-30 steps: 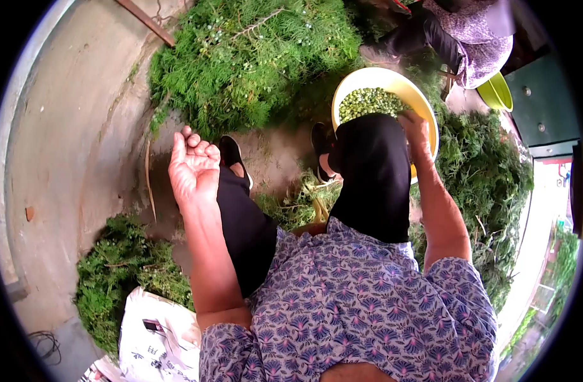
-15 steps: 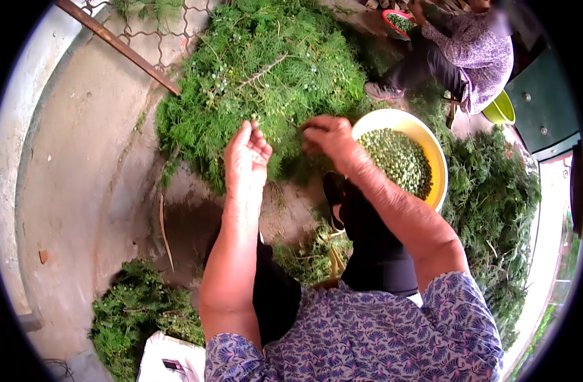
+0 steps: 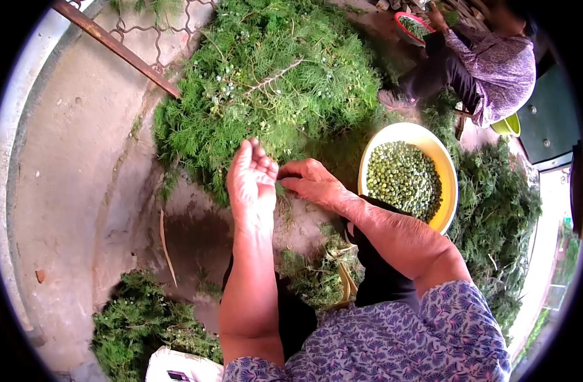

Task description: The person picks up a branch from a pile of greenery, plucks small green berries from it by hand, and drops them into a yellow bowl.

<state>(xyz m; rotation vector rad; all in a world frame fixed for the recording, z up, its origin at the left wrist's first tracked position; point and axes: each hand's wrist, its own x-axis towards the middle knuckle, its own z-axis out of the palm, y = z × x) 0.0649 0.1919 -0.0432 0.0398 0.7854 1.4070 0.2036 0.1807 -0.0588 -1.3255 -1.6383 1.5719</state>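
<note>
My left hand (image 3: pixel 253 181) is palm up in front of the heap of green conifer branches (image 3: pixel 304 70), its fingers curled and the thumb close against them. Whatever lies at its fingertips blends into the foliage. My right hand (image 3: pixel 310 181) is closed in a pinch beside the left fingers; I cannot make out anything in it. To the right, a yellow basin (image 3: pixel 452 181) stands by my knee, holding many small round green cones (image 3: pixel 403 175).
Another person (image 3: pixel 495 70) sits at the upper right near a red-rimmed bowl (image 3: pixel 412 27) of green pieces. More cut branches lie at right (image 3: pixel 495 191) and lower left (image 3: pixel 145 315). A wooden bar (image 3: pixel 116 48) crosses the upper left. A white sack-like object (image 3: pixel 180 366) sits at the bottom.
My right hand has moved left and down from beside the basin to my left fingers. My left hand sits slightly lower. The view has shifted a little; the other person's arm has moved.
</note>
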